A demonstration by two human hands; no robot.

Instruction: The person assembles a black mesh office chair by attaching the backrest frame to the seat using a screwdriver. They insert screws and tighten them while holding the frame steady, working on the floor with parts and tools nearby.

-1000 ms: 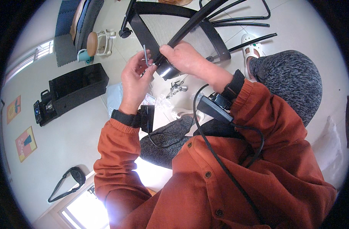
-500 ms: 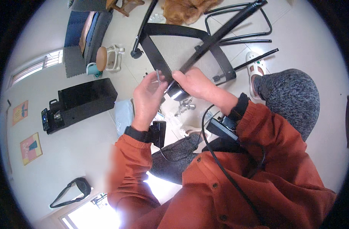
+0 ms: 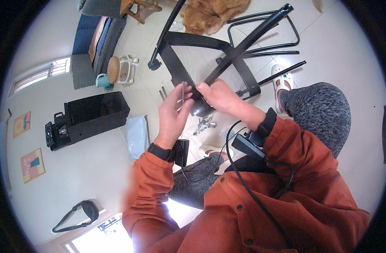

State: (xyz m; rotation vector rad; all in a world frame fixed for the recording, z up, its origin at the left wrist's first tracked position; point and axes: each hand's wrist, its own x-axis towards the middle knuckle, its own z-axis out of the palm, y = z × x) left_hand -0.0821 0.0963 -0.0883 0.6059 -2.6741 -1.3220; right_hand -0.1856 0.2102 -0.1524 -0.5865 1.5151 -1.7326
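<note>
Left hand (image 3: pixel 172 113) is up in front of the chest, thumb and fingertips (image 3: pixel 181 96) pinched on a thin metal rod, likely a hex key (image 3: pixel 183 92), though it's too slim to name for certain; its long axis stands close to upright, top end poking clear above the fingers; right hand (image 3: pixel 218 96) sits just beside it, fingers curled closed around the black chair frame (image 3: pixel 239 46) where the diagonal bar meets the mesh chair back (image 3: pixel 197 59); the frame's bar runs up and away to the right from that grip; between the two hands there's only a narrow gap, and the rod lies to the left of the joint the right hand holds, so the left hand is the nearer one to bring the tool across; below the hands, small metal hardware (image 3: pixel 203 124) lies loose on the pale tiled floor (image 3: pixel 96 168); off to the left stands a black box (image 3: pixel 93 114), with a pale blue packet (image 3: pixel 138 135) near it; a white sandal (image 3: pixel 281 82) rests by the grey knee (image 3: pixel 319 109).
</note>
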